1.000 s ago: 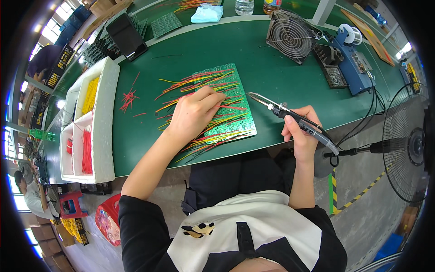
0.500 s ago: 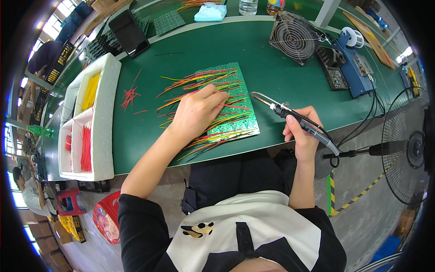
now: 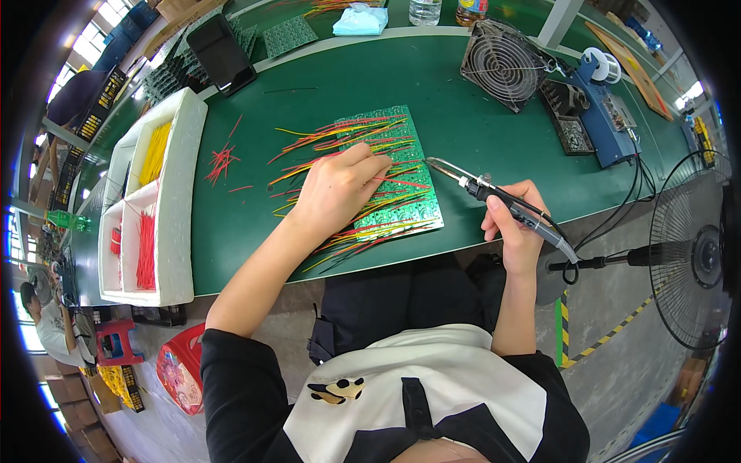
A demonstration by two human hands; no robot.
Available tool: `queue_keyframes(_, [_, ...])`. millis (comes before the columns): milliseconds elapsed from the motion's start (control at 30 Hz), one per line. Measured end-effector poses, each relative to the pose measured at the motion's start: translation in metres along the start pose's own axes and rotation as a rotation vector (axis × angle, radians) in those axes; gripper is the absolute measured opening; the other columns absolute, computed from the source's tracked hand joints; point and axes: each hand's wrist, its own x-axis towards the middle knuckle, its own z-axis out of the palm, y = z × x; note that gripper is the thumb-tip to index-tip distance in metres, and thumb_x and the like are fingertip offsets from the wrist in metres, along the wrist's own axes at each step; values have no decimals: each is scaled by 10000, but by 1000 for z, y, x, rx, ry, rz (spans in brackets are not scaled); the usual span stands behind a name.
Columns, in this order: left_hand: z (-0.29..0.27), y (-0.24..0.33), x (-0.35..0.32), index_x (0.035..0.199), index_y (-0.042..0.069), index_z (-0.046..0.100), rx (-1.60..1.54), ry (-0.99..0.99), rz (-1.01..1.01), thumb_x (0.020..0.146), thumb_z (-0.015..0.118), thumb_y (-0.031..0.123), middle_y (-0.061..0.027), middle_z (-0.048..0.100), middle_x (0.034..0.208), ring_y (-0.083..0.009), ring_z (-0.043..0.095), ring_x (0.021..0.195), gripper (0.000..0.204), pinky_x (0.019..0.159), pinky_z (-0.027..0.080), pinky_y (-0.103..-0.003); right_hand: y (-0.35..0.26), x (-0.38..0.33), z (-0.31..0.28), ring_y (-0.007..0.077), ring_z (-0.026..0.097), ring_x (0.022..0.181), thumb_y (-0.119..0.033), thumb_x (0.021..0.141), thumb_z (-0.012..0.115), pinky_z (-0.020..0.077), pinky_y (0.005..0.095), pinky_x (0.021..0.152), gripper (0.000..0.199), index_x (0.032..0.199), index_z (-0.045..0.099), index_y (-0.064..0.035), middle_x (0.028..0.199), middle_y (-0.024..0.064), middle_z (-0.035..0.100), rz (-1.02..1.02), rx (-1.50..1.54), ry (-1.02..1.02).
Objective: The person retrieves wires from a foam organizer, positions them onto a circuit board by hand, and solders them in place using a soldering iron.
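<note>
A green circuit board (image 3: 401, 202) lies on the green table (image 3: 324, 92), covered with several red, yellow and green wires (image 3: 324, 135). My left hand (image 3: 336, 189) rests on the board's left half, fingers pressing down on the wires. My right hand (image 3: 517, 228) grips a soldering iron (image 3: 494, 197) like a pen. Its metal tip hovers just right of the board's edge, apart from my left fingers.
A white foam tray (image 3: 181, 193) with yellow and red wires stands at the left. Loose red wires (image 3: 222, 162) lie beside it. A small fan (image 3: 500, 55) and a blue soldering station (image 3: 602, 116) stand at the back right. A floor fan (image 3: 695, 255) is at my right.
My left hand has shifted slightly on the board, fingers reaching further right along the wires. The soldering iron has stayed almost in place beside the board.
</note>
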Motion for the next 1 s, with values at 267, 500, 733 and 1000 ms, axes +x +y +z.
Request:
queue_keyframes(267, [0,1,1,867,40,648,6,3,9,753,646,37,-57,546,713,-211,558,576,114,518,459,-313,0,0,0,62,522,481,-58,806,637,408,173,409,138,825,518,8,641,62,586,1,-14,-1])
queue_keyframes(500, [0,1,0,864,41,647,13,0,8,753,649,40,-56,543,709,-216,555,573,111,515,457,-315,-3,3,1,72,527,473,-78,811,642,411,177,402,162,832,503,2,628,65,579,19,21,-14])
queue_keyframes(733, [-1,1,0,862,44,649,30,-5,6,754,651,44,-56,540,705,-217,556,571,109,510,457,-316,0,5,-1,82,513,442,-109,822,639,409,178,403,173,824,498,-10,596,70,572,1,54,27])
queue_keyframes(1000, [0,1,-1,864,51,652,45,-9,10,758,651,56,-49,543,709,-209,561,575,105,514,463,-313,1,5,-1,84,493,420,-116,826,636,391,180,399,178,837,495,-8,576,73,564,-20,45,58])
